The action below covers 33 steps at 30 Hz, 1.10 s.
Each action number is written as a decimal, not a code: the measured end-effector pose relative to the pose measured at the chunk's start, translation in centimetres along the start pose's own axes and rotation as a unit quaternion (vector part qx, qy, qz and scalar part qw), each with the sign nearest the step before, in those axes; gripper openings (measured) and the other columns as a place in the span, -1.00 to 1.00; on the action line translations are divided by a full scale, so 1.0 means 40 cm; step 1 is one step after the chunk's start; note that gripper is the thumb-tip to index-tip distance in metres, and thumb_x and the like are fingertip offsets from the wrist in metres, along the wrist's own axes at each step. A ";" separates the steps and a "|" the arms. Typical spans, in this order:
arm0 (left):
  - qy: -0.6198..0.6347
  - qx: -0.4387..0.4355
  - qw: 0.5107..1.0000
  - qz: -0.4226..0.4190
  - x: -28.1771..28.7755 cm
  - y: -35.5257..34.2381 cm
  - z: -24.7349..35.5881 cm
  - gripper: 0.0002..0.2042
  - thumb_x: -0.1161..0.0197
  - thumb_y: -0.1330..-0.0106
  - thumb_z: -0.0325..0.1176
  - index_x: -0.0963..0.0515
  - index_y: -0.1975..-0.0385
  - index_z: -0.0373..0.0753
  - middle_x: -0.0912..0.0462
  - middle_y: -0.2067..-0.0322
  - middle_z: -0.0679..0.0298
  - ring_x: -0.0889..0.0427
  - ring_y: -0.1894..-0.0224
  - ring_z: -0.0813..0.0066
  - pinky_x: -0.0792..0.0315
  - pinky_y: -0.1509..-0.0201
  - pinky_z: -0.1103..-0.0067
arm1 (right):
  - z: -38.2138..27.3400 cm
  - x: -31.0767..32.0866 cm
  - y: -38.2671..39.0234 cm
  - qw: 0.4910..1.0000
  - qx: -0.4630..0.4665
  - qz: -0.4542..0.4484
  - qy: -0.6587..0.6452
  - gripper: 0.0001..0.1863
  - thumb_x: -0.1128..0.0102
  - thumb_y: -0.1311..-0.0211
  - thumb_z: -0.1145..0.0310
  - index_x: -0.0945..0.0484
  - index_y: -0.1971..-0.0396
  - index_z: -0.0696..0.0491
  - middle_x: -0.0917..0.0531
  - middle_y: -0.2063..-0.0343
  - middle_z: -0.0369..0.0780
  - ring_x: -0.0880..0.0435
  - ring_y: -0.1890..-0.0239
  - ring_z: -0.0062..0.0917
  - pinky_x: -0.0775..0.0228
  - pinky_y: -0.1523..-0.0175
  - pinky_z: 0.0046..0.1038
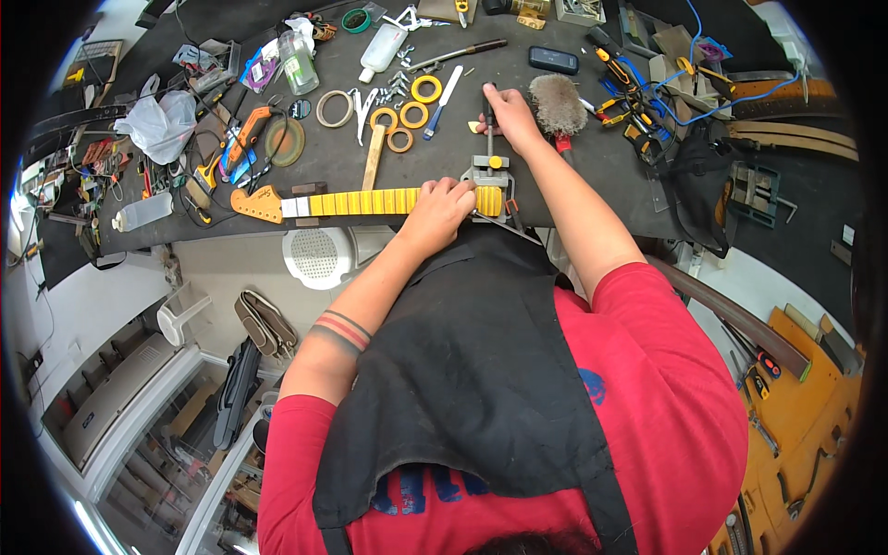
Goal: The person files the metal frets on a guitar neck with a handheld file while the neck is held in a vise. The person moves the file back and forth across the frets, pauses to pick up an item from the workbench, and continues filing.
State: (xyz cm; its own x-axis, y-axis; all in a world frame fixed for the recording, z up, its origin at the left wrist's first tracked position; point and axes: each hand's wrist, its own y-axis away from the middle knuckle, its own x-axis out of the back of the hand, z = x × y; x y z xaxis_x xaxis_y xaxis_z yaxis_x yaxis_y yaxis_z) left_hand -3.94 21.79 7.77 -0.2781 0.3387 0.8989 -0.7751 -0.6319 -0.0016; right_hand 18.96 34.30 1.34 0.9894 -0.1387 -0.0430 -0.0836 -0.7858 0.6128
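Guitar neck [356, 203] laid flat along near edge of worktop [573, 157], headstock at left, frets masked with yellow tape, right end seated in grey metal jig [487, 180]. Left hand [437, 209] closed over neck beside jig. Right hand [507, 116] clenched on tool handle upright above jig. Worktop dark, cluttered; pale floor seen below near edge. Tape rolls [414, 104] scattered far left of jig, fluffy brush [558, 102] just right of right hand, white bottle [382, 46] far, pliers [615, 104] right.
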 end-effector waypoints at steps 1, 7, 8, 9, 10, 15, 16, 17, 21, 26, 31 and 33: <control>0.002 0.001 1.000 0.003 0.002 -0.002 0.001 -0.75 -0.22 -0.24 -0.57 -0.50 0.08 -0.25 -0.62 -0.21 0.23 -0.57 -0.17 0.12 -0.41 -0.22 0.21 | 0.005 -0.002 -0.001 0.998 0.026 0.023 0.044 -0.44 -0.03 -0.66 -0.09 -0.45 -0.04 0.23 -0.74 0.28 -0.10 -0.84 0.39 -0.37 -0.70 0.32 -0.40; 0.004 0.004 1.000 0.006 0.015 0.002 -0.006 -0.75 -0.22 -0.20 -0.59 -0.49 0.12 -0.25 -0.62 -0.22 0.21 -0.57 -0.18 0.11 -0.40 -0.24 0.21 | 0.037 0.040 -0.015 0.997 0.063 -0.032 -0.003 -0.50 -0.01 -0.68 -0.01 -0.51 -0.04 0.23 -0.72 0.26 -0.15 -0.83 0.33 -0.45 -0.68 0.28 -0.44; 0.003 0.005 1.000 0.006 0.016 0.004 -0.007 -0.75 -0.22 -0.20 -0.59 -0.49 0.12 -0.25 -0.62 -0.22 0.21 -0.57 -0.18 0.11 -0.40 -0.24 0.21 | 0.040 0.048 -0.016 0.995 0.056 -0.069 -0.045 -0.51 0.02 -0.70 0.02 -0.53 -0.06 0.22 -0.74 0.22 -0.15 -0.84 0.28 -0.45 -0.68 0.22 -0.43; 0.004 0.005 1.000 0.002 0.017 0.005 -0.008 -0.75 -0.23 -0.19 -0.59 -0.49 0.13 -0.25 -0.62 -0.22 0.21 -0.57 -0.18 0.11 -0.40 -0.25 0.21 | 0.040 0.055 -0.020 0.995 0.056 -0.070 -0.045 -0.51 0.02 -0.70 0.02 -0.53 -0.06 0.22 -0.74 0.22 -0.15 -0.84 0.28 -0.45 -0.68 0.22 -0.43; 0.004 0.005 1.000 -0.001 0.018 0.007 -0.009 -0.75 -0.23 -0.18 -0.60 -0.49 0.14 -0.25 -0.62 -0.22 0.21 -0.57 -0.19 0.11 -0.40 -0.25 0.21 | 0.037 0.060 -0.022 0.995 0.035 -0.081 -0.054 -0.55 0.05 -0.70 0.09 -0.54 -0.09 0.22 -0.75 0.17 -0.13 -0.85 0.21 -0.41 -0.69 0.13 -0.40; 0.008 0.011 1.000 0.001 0.018 0.009 -0.010 -0.74 -0.24 -0.17 -0.60 -0.48 0.15 -0.24 -0.61 -0.22 0.22 -0.57 -0.20 0.11 -0.40 -0.26 0.21 | 0.033 0.085 -0.032 0.986 -0.018 -0.117 -0.114 -0.60 0.09 -0.66 0.24 -0.55 -0.18 0.21 -0.77 0.04 -0.08 -0.86 0.07 -0.31 -0.68 -0.06 -0.30; 0.010 0.015 1.000 0.000 0.019 0.012 -0.011 -0.74 -0.25 -0.17 -0.60 -0.48 0.15 -0.24 -0.61 -0.22 0.22 -0.57 -0.20 0.10 -0.40 -0.26 0.20 | 0.036 0.084 -0.026 0.987 -0.008 -0.117 -0.111 -0.61 0.09 -0.64 0.27 -0.56 -0.18 0.21 -0.77 0.03 -0.07 -0.85 0.04 -0.29 -0.68 -0.09 -0.28; 0.009 0.016 1.000 -0.001 0.019 0.014 -0.012 -0.74 -0.25 -0.17 -0.60 -0.48 0.15 -0.24 -0.61 -0.22 0.22 -0.57 -0.20 0.10 -0.40 -0.26 0.20 | 0.037 0.081 -0.023 0.987 0.003 -0.116 -0.108 -0.62 0.10 -0.62 0.31 -0.56 -0.18 0.20 -0.77 0.02 -0.07 -0.85 0.01 -0.28 -0.67 -0.11 -0.25; 0.010 0.016 1.000 -0.006 0.019 0.014 -0.013 -0.74 -0.25 -0.17 -0.60 -0.48 0.14 -0.25 -0.61 -0.21 0.21 -0.57 -0.20 0.10 -0.40 -0.27 0.19 | 0.033 0.077 -0.031 0.990 0.002 -0.112 -0.090 -0.65 0.08 -0.64 0.29 -0.56 -0.12 0.20 -0.77 0.03 -0.06 -0.85 0.03 -0.30 -0.68 -0.10 -0.26; 0.004 0.013 1.000 0.003 0.019 0.010 -0.004 -0.75 -0.24 -0.19 -0.60 -0.48 0.14 -0.25 -0.61 -0.21 0.20 -0.56 -0.20 0.09 -0.39 -0.28 0.18 | 0.036 0.048 -0.021 0.999 0.044 0.005 0.028 -0.62 -0.32 -0.51 0.22 -0.52 -0.09 0.19 -0.76 0.11 -0.14 -0.80 0.21 -0.39 -0.68 -0.06 -0.28; 0.006 0.007 1.000 0.002 0.020 0.003 -0.003 -0.75 -0.23 -0.21 -0.59 -0.49 0.12 -0.26 -0.61 -0.22 0.20 -0.57 -0.20 0.11 -0.40 -0.28 0.20 | 0.038 0.036 0.024 0.947 0.195 0.152 0.204 -0.58 -0.45 -0.36 0.28 -0.51 -0.05 0.16 -0.68 0.23 -0.18 -0.73 0.20 -0.32 -0.63 -0.01 -0.25; -0.001 0.005 1.000 0.000 0.023 0.007 -0.005 -0.74 -0.23 -0.21 -0.59 -0.50 0.10 -0.26 -0.61 -0.22 0.21 -0.57 -0.20 0.11 -0.40 -0.27 0.20 | 0.047 0.026 0.081 0.863 0.322 0.223 0.318 -0.62 -0.44 -0.33 0.32 -0.52 -0.02 0.13 -0.65 0.27 -0.18 -0.70 0.17 -0.27 -0.60 0.03 -0.22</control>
State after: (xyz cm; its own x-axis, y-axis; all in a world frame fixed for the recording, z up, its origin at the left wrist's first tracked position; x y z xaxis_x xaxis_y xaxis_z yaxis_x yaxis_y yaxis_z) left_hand -4.54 22.07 8.49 -0.2770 0.3379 0.8995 -0.7695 -0.6387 0.0030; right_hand 19.49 30.46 1.79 0.6903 -0.3156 0.6511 -0.3185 -0.9405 -0.1182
